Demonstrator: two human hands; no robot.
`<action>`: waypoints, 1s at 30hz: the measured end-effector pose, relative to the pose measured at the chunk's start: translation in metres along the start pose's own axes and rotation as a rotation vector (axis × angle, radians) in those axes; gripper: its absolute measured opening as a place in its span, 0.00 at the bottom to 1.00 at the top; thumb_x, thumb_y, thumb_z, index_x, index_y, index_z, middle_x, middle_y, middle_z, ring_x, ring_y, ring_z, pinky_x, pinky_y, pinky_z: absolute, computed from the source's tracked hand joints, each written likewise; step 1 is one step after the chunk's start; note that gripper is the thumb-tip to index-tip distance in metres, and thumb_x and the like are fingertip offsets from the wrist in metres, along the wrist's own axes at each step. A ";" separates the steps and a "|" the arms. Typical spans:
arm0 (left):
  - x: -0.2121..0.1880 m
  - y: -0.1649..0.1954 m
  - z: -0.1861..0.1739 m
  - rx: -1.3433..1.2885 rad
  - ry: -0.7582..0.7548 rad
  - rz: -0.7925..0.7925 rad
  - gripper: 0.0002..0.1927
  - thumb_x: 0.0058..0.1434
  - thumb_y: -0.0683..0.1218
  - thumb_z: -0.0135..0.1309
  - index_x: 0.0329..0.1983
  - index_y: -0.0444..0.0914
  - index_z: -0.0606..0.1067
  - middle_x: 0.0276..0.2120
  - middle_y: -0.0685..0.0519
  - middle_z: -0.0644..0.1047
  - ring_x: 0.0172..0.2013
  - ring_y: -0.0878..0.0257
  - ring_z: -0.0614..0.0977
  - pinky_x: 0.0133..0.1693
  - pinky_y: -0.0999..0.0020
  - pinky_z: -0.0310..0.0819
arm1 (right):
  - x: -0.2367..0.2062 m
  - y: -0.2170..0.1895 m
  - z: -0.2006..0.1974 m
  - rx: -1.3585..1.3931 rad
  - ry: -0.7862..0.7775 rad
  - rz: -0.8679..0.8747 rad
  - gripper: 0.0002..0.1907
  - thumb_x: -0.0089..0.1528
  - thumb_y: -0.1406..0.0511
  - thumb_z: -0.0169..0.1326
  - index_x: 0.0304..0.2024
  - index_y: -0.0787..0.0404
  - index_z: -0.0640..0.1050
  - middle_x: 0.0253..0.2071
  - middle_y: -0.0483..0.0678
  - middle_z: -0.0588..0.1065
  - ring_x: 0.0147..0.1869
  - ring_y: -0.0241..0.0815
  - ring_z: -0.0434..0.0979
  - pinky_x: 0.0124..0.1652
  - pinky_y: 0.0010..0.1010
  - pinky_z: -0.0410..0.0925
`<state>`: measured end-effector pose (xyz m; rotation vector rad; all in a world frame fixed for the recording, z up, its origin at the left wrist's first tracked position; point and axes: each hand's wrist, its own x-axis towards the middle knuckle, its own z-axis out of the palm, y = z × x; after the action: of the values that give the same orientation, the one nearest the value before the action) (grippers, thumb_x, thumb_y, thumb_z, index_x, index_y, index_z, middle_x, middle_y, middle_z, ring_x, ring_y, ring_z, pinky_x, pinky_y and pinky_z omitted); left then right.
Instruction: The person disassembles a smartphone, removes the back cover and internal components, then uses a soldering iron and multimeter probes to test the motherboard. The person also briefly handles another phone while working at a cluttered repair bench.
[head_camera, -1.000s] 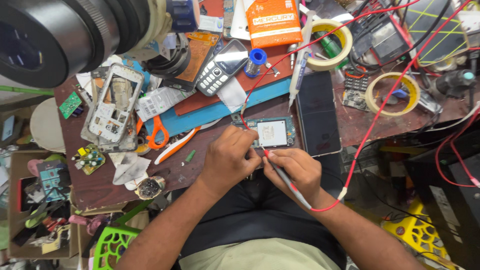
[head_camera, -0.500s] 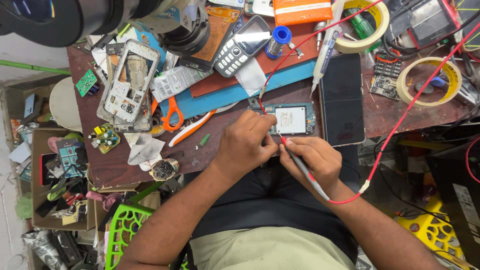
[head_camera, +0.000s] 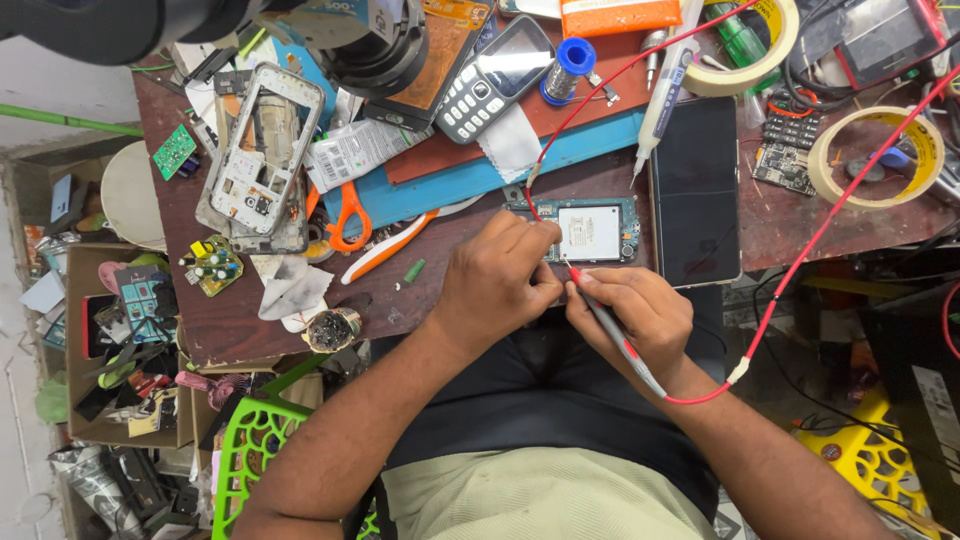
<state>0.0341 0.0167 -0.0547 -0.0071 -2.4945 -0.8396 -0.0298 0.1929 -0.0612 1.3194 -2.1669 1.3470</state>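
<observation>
A small green circuit board (head_camera: 592, 230) with a silver shield lies on the brown workbench (head_camera: 420, 290) near its front edge. My left hand (head_camera: 495, 285) rests on the board's left end and pinches it at the lower corner. My right hand (head_camera: 630, 310) grips a grey test probe with a red tip (head_camera: 605, 318), held like a pen, its point touching the board's lower left edge. A red lead (head_camera: 800, 265) runs from the probe off to the upper right. A second red lead (head_camera: 600, 85) reaches the board's top left corner.
A dark phone (head_camera: 695, 190) lies right of the board. Behind are a keypad phone (head_camera: 492, 75), a blue solder spool (head_camera: 568, 68), orange scissors (head_camera: 350, 215), a stripped phone frame (head_camera: 262, 155), two tape rolls (head_camera: 875, 155), and a blue mat. A green chair (head_camera: 255, 450) and parts box sit lower left.
The view has shifted, so the bench sits a little lower and more to the right in the picture. Both hands stay on the board, the probe tip at about the same spot.
</observation>
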 end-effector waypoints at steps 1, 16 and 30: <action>0.000 0.000 0.000 0.003 -0.001 -0.002 0.16 0.47 0.35 0.57 0.41 0.38 0.74 0.30 0.51 0.75 0.36 0.54 0.79 0.36 0.60 0.76 | 0.000 0.000 0.000 0.002 0.000 -0.001 0.11 0.54 0.75 0.69 0.37 0.67 0.80 0.36 0.52 0.81 0.39 0.46 0.84 0.39 0.31 0.76; 0.000 0.000 0.000 -0.002 0.000 0.003 0.16 0.47 0.35 0.57 0.40 0.38 0.74 0.30 0.50 0.75 0.36 0.54 0.79 0.36 0.59 0.76 | 0.000 0.000 0.000 -0.005 -0.005 -0.005 0.11 0.55 0.75 0.68 0.37 0.67 0.79 0.36 0.53 0.81 0.40 0.47 0.84 0.39 0.32 0.76; -0.001 0.000 0.001 0.010 -0.008 -0.003 0.16 0.47 0.35 0.58 0.40 0.37 0.75 0.29 0.50 0.74 0.35 0.54 0.79 0.35 0.59 0.75 | -0.001 0.002 0.001 0.003 0.004 -0.010 0.11 0.55 0.75 0.68 0.37 0.67 0.80 0.36 0.52 0.81 0.39 0.46 0.84 0.39 0.32 0.76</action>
<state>0.0341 0.0169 -0.0556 -0.0027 -2.5064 -0.8302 -0.0310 0.1928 -0.0634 1.3262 -2.1534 1.3479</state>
